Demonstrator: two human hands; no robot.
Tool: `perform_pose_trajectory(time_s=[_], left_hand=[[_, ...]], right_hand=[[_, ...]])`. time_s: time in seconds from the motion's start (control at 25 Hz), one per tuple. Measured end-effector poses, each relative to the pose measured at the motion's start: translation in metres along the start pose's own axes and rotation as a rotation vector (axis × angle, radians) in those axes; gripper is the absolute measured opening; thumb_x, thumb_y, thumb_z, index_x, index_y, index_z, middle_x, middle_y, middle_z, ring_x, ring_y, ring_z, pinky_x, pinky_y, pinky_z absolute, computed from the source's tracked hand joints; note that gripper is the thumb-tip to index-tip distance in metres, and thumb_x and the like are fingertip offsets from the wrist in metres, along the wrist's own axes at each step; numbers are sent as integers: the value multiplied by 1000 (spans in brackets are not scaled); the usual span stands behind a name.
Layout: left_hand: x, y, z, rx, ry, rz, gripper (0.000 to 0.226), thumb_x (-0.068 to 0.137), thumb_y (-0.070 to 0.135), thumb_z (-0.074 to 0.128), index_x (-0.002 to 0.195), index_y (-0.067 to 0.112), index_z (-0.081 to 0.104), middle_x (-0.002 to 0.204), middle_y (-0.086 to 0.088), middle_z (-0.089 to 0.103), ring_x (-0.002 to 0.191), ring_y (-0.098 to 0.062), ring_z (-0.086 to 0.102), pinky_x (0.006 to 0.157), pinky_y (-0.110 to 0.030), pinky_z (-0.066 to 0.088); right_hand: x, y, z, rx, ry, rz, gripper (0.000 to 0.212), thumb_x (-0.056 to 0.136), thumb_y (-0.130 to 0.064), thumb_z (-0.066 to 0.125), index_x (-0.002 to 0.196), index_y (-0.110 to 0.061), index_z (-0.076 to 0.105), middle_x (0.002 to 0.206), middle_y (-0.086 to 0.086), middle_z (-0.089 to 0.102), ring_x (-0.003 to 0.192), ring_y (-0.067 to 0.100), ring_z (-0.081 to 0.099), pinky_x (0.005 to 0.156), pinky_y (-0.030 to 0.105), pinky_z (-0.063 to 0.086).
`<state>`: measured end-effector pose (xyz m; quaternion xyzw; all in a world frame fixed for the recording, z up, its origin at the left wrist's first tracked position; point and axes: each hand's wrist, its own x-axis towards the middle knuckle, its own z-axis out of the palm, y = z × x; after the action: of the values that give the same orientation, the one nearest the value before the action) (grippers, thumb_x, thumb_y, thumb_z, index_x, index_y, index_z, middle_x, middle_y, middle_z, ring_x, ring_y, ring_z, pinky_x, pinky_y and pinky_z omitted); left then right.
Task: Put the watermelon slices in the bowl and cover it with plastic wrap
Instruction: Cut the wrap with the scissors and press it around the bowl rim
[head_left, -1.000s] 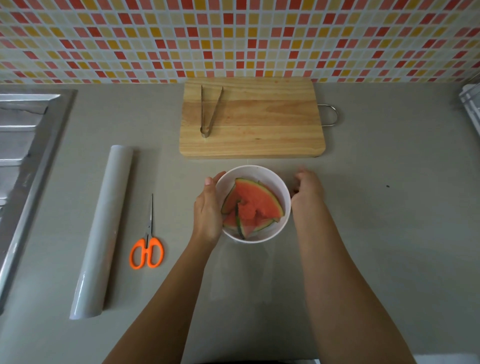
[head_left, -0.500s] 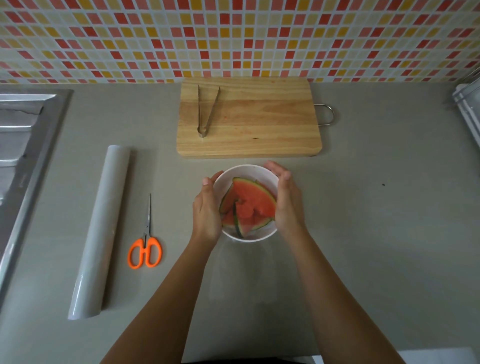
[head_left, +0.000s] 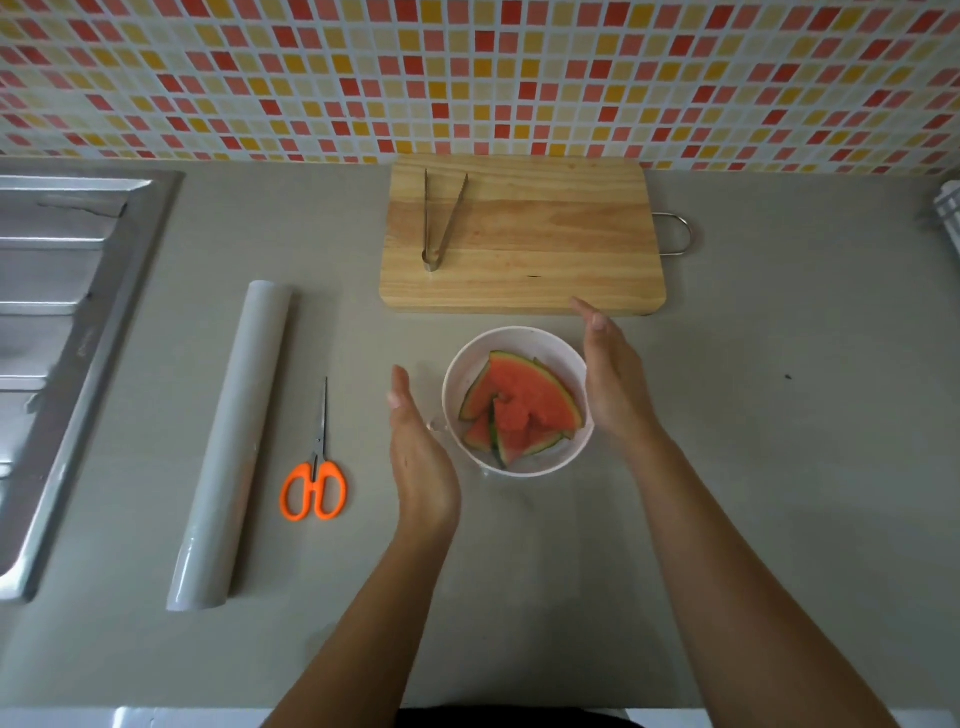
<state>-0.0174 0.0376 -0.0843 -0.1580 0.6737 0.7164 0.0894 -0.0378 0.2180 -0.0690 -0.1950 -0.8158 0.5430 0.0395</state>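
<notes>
Orange scissors (head_left: 318, 456) lie between wrap roll (head_left: 231, 447) and bowl (head_left: 519, 332).

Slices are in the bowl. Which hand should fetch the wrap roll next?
Left, probably. The left hand is open and empty, left of the bowl, on the same side as the roll. The right hand is at the bowl's right rim and would have to cross over it.
</notes>
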Motion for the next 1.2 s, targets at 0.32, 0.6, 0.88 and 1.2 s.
perform_pose_trajectory(time_s=[0.32, 0.6, 0.88, 1.2], left_hand=[[7, 1, 23, -126, -85, 43, 49, 105, 35, 15, 135, 14, 47, 124, -5, 61, 108, -4, 61, 82, -13, 49], [18, 5, 8, -36, -126, -21, 59, 97, 56, 14, 145, 28, 36, 132, 18, 48, 123, -3, 47, 85, -6, 43], [16, 0, 17, -108, -99, -91, 57, 100, 51, 11, 132, 26, 52, 114, 6, 68, 107, -8, 63, 80, -17, 52], [24, 15, 32, -119, -6, -168, 57, 98, 56, 13, 100, 37, 66, 92, 10, 75, 90, -5, 69, 77, -21, 52]], right_hand=[[16, -2, 23, 266, -29, 314, 82, 63, -86, 15, 87, -33, 73, 92, 1, 74, 89, 19, 68, 91, 43, 50], [18, -10, 9, 117, -114, 119, 71, 82, -72, 8, 118, -37, 58, 132, -6, 54, 121, 9, 48, 100, 26, 30], [15, -4, 21, 195, -93, 75, 56, 81, -73, 17, 97, -48, 64, 118, -14, 61, 112, 3, 53, 95, 26, 38], [18, 1, 20, 310, -25, 343, 101, 61, -87, 18, 124, -18, 57, 125, 5, 62, 116, 20, 56, 104, 45, 40]])
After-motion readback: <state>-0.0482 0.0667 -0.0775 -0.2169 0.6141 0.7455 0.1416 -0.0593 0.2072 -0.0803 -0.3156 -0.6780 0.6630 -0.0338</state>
